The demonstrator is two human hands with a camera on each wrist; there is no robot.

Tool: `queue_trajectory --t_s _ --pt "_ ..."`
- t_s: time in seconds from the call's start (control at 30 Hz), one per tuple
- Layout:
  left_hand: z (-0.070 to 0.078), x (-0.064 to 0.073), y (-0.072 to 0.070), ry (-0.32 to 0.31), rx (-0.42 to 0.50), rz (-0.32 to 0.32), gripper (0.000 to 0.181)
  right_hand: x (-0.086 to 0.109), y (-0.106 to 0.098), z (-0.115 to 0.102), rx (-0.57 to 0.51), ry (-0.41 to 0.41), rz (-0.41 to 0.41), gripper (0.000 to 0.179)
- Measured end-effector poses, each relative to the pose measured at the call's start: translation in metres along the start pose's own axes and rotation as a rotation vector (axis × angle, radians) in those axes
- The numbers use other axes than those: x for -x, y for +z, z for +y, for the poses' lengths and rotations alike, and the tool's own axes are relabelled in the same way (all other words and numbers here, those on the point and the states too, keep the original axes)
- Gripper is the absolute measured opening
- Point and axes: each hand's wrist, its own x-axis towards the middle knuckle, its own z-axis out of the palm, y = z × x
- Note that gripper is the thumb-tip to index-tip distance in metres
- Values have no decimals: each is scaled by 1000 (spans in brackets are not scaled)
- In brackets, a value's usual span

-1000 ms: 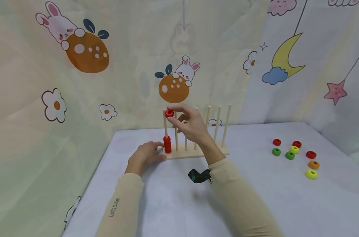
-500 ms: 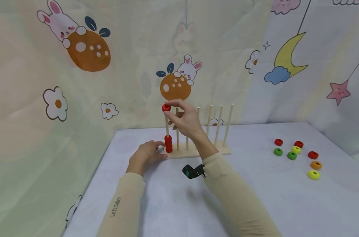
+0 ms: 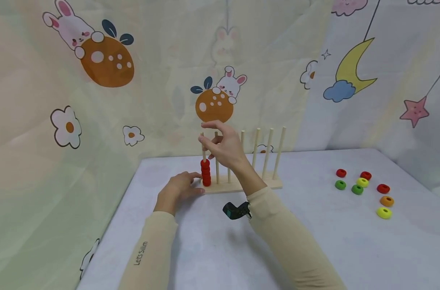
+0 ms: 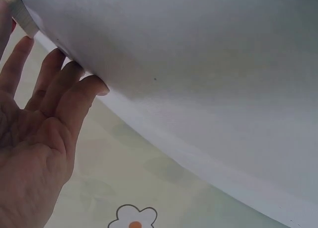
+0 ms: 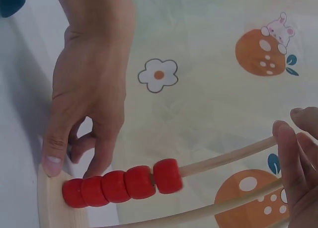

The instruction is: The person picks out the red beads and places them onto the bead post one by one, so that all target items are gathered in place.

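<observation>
**Fifth red bead released onto leftmost rod**

Change: half a second ago the right hand point(image 3: 225, 146) held a red bead at the top of the leftmost rod point(image 5: 218, 161); that bead is now down the rod and out of the fingers. The top bead point(image 5: 168, 176) lies just above the other four, with a thin gap below it in the right wrist view; whether it has fully settled cannot be told. In my judgement, the threading of this bead is as good as done.

Hands: the right hand holds nothing, thumb and forefinger narrowly parted about the rod's tip. The left hand point(image 3: 177, 188) grips the left end of the base point(image 3: 241, 186) between thumb and fingers. Its grip appears to be steadying the rack.

Holders and contents: the base carries seven upright rods. The leftmost bears five beads, all red, stacked from the base up. The other rods point(image 3: 266, 160) stand to its right, some partly hidden behind the right hand.

Loose stock: eight beads lie on the right of the table point(image 3: 212, 253), well apart from the rack: three red point(image 3: 383, 188), two yellow point(image 3: 384, 213), two green point(image 3: 357, 189), one orange point(image 3: 387, 201).
</observation>
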Motion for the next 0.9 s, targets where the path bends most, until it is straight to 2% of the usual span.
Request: queue_trajectory --t_s 0.23,0.47,0.9 --pt "-2 -1 2 20 0 -1 66 14 -10 1 23 -51 -51 35" --pt "-5 0 2 46 -9 12 64 27 -29 5 123 -72 -97 32" --pt "-1 3 -2 97 -44 4 64 60 -82 22 208 -1 -105 25"
